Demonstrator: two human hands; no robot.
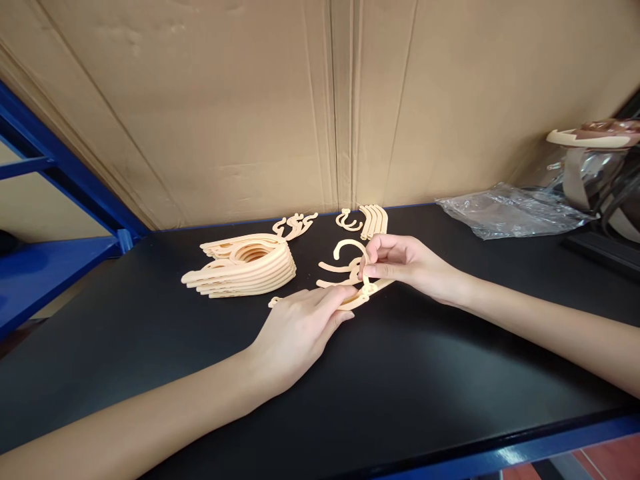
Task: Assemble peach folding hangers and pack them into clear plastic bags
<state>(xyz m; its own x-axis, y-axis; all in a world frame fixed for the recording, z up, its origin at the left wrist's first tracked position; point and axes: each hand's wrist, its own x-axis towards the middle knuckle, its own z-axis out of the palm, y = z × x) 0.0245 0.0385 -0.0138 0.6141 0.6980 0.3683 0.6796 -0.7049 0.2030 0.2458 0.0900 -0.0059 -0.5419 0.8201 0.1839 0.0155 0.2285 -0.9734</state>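
Note:
A cream plastic folding hanger [369, 289] lies between my two hands near the middle of the black tabletop. The fingers of my left hand [300, 327] are closed on its near arm. My right hand [403, 263] pinches the base of the upright hook [350, 244] between thumb and fingertips. Just behind the held piece, more cream hook pieces [333, 268] lie partly hidden by my right fingers. To the left is a stack of folded hanger bodies [250, 277]. A small cream end [273, 302] pokes out beside my left hand.
At the back lie loose hooks [295, 225], another small hook group [349, 220] and several hanger arms [374, 221]. Clear plastic bags [513, 210] and a strapped item [595, 138] sit at right. Cardboard [240, 113] walls the rear; a blue metal frame [75, 160] stands left.

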